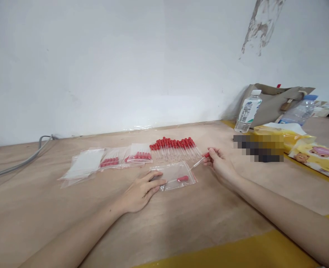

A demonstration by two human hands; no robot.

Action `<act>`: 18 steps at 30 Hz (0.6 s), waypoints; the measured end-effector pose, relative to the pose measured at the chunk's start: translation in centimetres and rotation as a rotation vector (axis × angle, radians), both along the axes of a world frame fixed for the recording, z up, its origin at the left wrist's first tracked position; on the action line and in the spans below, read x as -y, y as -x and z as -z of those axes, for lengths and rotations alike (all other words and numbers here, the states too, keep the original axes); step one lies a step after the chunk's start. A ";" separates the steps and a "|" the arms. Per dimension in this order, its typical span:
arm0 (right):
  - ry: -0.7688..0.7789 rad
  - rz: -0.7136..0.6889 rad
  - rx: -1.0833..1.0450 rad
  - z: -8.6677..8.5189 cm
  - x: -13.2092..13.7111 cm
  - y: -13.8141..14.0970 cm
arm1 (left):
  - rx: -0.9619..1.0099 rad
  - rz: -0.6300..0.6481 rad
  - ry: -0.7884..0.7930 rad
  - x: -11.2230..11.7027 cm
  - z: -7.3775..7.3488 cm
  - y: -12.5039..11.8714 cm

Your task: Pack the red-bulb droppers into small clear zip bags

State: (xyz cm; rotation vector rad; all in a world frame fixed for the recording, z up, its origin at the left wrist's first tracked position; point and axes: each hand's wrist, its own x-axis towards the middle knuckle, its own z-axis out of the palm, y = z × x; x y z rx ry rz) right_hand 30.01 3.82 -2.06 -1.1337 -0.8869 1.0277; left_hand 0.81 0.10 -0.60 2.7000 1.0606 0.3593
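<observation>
A clear zip bag [171, 172] lies flat on the table, with one red-bulbed dropper [182, 178] inside it. My left hand [140, 190] rests on the bag's left end, fingers stretched out and pressing it down. Between the thumb and fingers of my right hand [219, 163] is another glass dropper [199, 162], gripped by its red bulb. Its thin tip points down-left and reaches the bag's right edge; whether it is inside the bag I cannot tell. Behind the bag, several loose red-bulbed droppers [175, 145] lie side by side in a row.
Filled bags of droppers [138, 154] and a stack of flat bags [83, 163] lie to the left. A grey cable [27, 160] runs along the far left. On the right stand a water bottle [248, 111] and a grey bag [270, 106], with yellow wipes packs [318, 154] nearer.
</observation>
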 end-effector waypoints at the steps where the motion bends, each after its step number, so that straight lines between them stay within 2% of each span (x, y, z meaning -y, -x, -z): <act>1: 0.007 -0.029 -0.026 0.2 0.1 0.2 | 0.001 -0.002 0.004 0.0 0.0 0.0; 5: 0.015 -0.103 -0.056 0.6 0.6 0.6 | 0.005 -0.002 -0.004 0.1 -0.1 -0.1; 9: 0.005 -0.108 -0.074 0.5 1.0 0.6 | -0.003 -0.002 -0.017 0.1 -0.1 -0.1; 15: 0.073 -0.077 -0.189 -0.2 1.1 0.4 | -0.006 -0.004 -0.035 0.2 -0.2 -0.2; 18: 0.170 -0.186 -0.162 -0.2 1.1 0.0 | -0.007 -0.007 -0.041 0.1 -0.3 -0.3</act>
